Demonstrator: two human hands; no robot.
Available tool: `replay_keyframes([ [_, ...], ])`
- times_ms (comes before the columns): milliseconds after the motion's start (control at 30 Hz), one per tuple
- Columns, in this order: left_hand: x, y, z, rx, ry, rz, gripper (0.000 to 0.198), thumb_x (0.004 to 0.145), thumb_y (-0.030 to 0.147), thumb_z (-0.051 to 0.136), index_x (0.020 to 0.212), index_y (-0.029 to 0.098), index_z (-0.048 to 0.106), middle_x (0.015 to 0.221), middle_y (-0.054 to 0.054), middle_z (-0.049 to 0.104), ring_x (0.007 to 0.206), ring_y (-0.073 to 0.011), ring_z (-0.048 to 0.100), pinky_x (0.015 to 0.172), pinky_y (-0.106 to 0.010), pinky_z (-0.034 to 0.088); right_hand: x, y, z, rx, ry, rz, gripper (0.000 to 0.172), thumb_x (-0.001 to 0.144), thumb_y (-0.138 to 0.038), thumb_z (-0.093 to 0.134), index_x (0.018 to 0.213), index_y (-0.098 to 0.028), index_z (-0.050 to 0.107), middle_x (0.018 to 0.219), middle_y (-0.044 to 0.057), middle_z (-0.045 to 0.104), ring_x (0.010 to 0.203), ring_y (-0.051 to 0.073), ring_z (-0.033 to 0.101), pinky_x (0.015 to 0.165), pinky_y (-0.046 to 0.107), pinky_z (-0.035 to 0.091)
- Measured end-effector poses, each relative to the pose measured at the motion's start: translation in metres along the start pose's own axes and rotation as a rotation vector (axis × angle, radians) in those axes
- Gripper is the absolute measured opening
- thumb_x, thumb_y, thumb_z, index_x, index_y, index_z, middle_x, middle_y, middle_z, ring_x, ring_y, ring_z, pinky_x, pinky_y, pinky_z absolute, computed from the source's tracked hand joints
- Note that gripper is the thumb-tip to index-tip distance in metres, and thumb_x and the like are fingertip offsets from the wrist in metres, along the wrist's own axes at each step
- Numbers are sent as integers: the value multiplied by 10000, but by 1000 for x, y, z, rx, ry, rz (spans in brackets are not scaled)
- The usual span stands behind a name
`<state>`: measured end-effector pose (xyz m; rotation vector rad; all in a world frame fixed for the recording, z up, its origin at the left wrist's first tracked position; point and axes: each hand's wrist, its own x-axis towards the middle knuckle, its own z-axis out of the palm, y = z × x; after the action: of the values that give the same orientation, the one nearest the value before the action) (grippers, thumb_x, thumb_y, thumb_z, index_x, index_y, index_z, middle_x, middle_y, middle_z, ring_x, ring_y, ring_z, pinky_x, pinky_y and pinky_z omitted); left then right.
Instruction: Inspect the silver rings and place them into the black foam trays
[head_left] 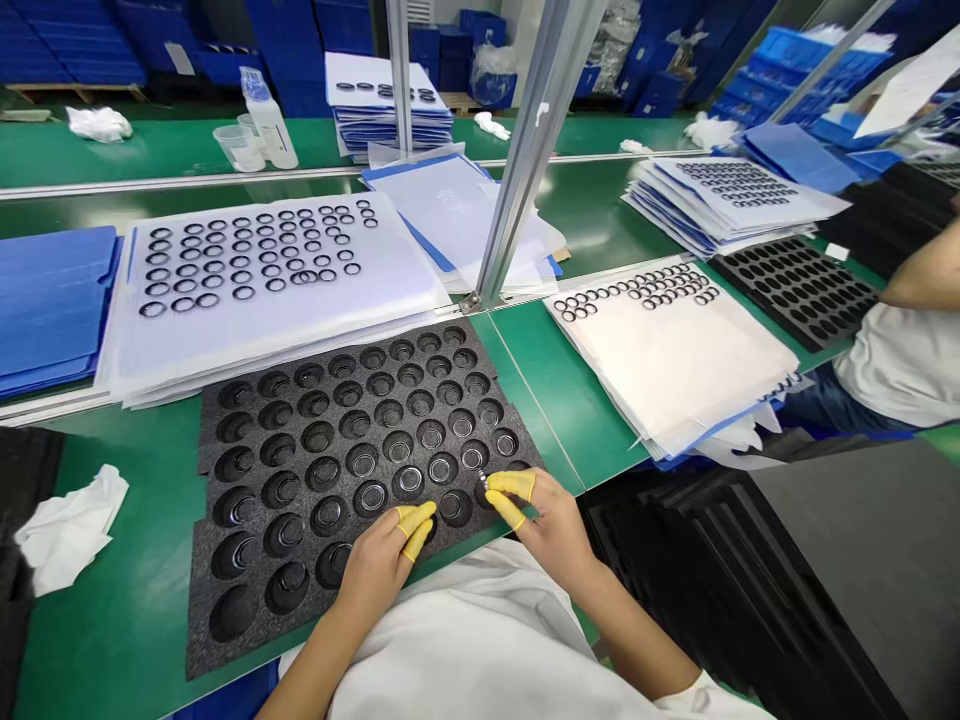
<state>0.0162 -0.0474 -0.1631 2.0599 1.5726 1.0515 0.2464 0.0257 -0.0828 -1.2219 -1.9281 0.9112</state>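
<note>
A black foam tray [259, 590] with rows of round pockets lies on the bench in front of me. Dark round parts with shiny rims sit in many of its pockets. My right hand [553, 530], wearing yellow finger cots, pinches a small dark ring [482, 480] with a bright edge over a pocket near the tray's right side. By the tray's front edge, my left hand [382, 555] has its yellow-covered thumb and finger pressed together over another pocket. Whatever lies between those left fingertips is hidden.
Beyond the tray, black rings lie on a stack of white sheets [337, 290]; another ring-covered stack [675, 350] is to the right. A metal post [525, 150] rises behind the tray. Crumpled tissue [71, 530] lies left. A co-worker's arm [926, 265] shows at far right.
</note>
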Motion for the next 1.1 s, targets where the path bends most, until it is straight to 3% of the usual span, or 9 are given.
replay_keyframes([
  [67,-3,-3,4,15,-11,23,287,1043,268,468,1200,212,703,969,-72,773,863,-183,739,787,-294,623,-3,12,-5,-318,6,-193,173,995,-273,618,999,-214,780,975,85,792,846,205,693,782,348,578],
  [133,-5,-5,5,32,-18,35,288,1044,260,468,1206,211,700,972,-74,772,873,-191,736,782,-303,622,-6,21,-6,-513,-22,-286,143,977,-207,638,988,-200,780,938,85,793,816,207,700,755,344,589],
  [367,-7,-6,6,52,-37,51,300,1051,248,446,1219,205,690,979,-78,766,873,-194,729,767,-307,621,-12,26,5,-593,-52,-325,102,945,-180,682,946,-201,782,933,81,798,794,210,712,687,345,587],
  [500,-8,-7,6,30,-44,47,291,1046,243,458,1212,197,692,962,-79,763,878,-201,725,776,-320,621,-8,12,8,-328,2,-316,107,972,-218,658,1007,-221,758,966,67,799,826,180,738,755,322,611],
  [767,-9,-7,4,-71,-39,-8,282,1023,250,503,1203,235,719,960,-76,761,894,-199,723,803,-321,617,2,-41,3,93,118,-250,133,896,-138,722,976,-239,753,932,38,806,849,175,773,784,290,625],
  [967,-3,1,-3,-209,-4,-109,256,1010,313,542,1135,241,754,962,-71,785,846,-186,736,765,-295,615,4,-57,4,279,77,-138,71,893,-177,728,904,-236,766,935,51,803,859,180,767,791,292,634],
  [1100,13,29,-26,-352,54,-250,337,1055,312,462,1315,210,651,879,-43,773,660,-128,694,589,-220,573,7,-61,9,424,-14,-94,50,909,-268,734,879,-236,756,879,43,789,851,165,754,766,262,621],
])
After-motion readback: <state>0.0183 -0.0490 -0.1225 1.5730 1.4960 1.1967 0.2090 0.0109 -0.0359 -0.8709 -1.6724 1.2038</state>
